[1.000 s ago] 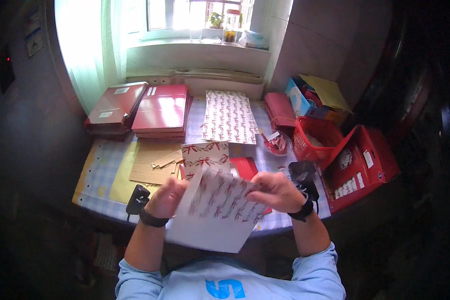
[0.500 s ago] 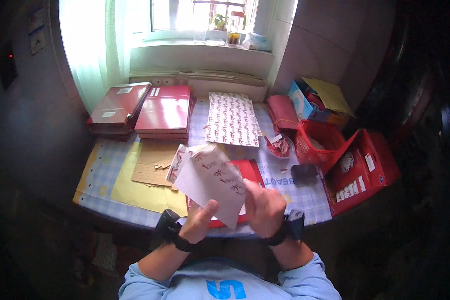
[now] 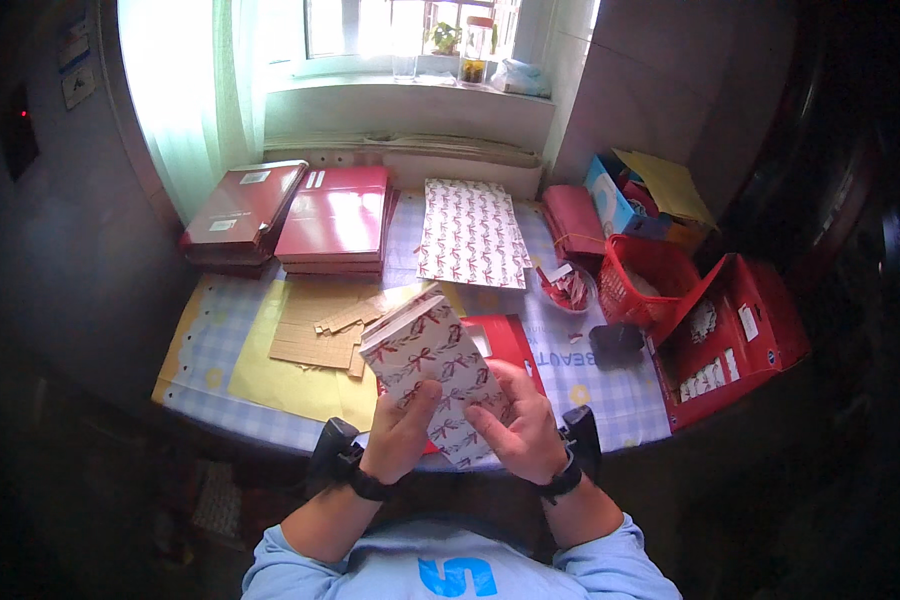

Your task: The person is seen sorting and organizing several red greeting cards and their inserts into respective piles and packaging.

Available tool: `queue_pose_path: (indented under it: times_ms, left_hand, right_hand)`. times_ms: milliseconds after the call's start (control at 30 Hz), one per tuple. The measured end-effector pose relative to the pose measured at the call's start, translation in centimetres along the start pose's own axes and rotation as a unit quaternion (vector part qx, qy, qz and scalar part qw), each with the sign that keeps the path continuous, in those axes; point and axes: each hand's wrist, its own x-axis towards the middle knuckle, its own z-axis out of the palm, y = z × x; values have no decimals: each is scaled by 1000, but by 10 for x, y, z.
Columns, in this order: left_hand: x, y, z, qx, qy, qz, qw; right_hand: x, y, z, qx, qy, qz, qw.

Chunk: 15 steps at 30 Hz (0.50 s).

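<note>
Between my two hands is a folded wad of white patterned paper printed with red bows and sprigs, tilted above the table's front edge. My left hand grips its lower left side, thumb on top. My right hand pinches the lower right side, thumb over the printed face. Layered white edges show at its upper left. Partly hidden beneath it lies a red folder-like sheet. Brown cardboard strips rest on yellow paper to the left. Farther back are flat sheets with a similar print.
Two dark red stacks stand at the back left. Along the right are a dish of red strips, a black object, a red basket, an open red box and a blue box.
The patterned paper was loose and fanned, with a plain white face showing. Now it is squared together, printed face up, and my right thumb lies across it.
</note>
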Motion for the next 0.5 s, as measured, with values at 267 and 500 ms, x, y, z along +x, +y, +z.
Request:
queue_pose_path:
  times_ms: [267,500]
  left_hand:
    - [16,10,-17,-60,66,58,994]
    - [22,14,-11,-103,69,-24,992]
  right_hand:
    - [-6,17,-6,150,-143,134,969]
    - [-6,27,-12,302,-211,160,916]
